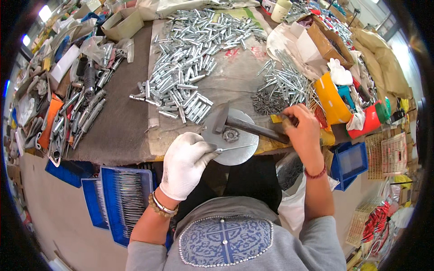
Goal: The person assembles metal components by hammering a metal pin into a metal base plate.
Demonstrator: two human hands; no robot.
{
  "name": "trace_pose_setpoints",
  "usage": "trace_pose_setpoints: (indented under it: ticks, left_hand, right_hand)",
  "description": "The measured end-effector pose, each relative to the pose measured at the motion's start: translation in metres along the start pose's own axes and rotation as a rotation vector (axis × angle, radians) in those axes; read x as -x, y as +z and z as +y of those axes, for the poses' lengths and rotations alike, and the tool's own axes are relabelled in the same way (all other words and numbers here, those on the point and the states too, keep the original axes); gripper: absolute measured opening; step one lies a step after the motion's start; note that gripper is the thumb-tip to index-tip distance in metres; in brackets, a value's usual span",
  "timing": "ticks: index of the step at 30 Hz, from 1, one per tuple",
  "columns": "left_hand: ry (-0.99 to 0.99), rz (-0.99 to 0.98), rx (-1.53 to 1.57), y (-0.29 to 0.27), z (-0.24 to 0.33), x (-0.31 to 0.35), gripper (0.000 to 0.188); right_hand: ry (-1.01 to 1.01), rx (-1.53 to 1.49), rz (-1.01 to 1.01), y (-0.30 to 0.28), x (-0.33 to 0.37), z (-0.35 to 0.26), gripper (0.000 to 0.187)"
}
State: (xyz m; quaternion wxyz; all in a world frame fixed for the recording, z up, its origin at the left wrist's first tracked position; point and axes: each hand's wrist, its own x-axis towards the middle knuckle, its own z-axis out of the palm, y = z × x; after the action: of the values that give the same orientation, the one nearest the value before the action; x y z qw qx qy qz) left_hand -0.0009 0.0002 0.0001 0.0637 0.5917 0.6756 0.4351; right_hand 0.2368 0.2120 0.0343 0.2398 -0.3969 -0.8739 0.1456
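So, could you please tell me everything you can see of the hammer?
The hammer is dark, with a blocky, seemingly metal head at left and a straight handle slanting down rightward. It lies across the round plate, its handle reaching past the rim, close to the right grip; whether they touch is unclear.

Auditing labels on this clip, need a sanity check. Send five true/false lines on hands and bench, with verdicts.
1. The left hand wears a white glove. True.
2. The right hand wears one too. False: it is bare.
3. The left hand holds a pair of scissors. False: it holds a thin metal rod.
4. The hammer partly overlaps the round metal disc in this view. True.
5. The blue tray of rods sits on the bench top. False: it is below the bench's front edge.
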Motion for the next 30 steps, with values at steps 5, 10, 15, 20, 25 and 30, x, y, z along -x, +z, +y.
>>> trace_pose_setpoints:
  ticks: [5, 10, 15, 20, 25, 30]
  left_hand:
    - [0.008, -0.007, -0.011, -0.001, -0.001, 0.0, 0.015]
    - [-0.019, -0.004, -0.004, 0.001, 0.001, 0.001, 0.017]
    - [-0.02, -0.022, -0.019, -0.001, 0.002, 0.001, 0.019]
    - [-0.006, -0.028, -0.029, -0.001, 0.001, 0.0, 0.02]
    - [0.024, 0.012, -0.019, 0.0, 0.001, -0.001, 0.014]
    - [0.023, 0.006, -0.02, 0.001, -0.001, 0.0, 0.014]
  right_hand:
    - [-0.299, -0.454, -0.22, 0.012, 0.016, -0.066, 0.025]
    - [-0.433, -0.404, -0.219, 0.037, 0.018, -0.081, 0.026]
    - [-0.454, -0.357, -0.218, 0.043, 0.018, -0.084, 0.023]
    - [-0.486, -0.321, -0.224, 0.041, 0.018, -0.086, 0.025]
    - [-0.49, -0.334, -0.225, 0.044, 0.018, -0.088, 0.031]
    - [-0.479, -0.314, -0.224, 0.046, 0.02, -0.085, 0.032]
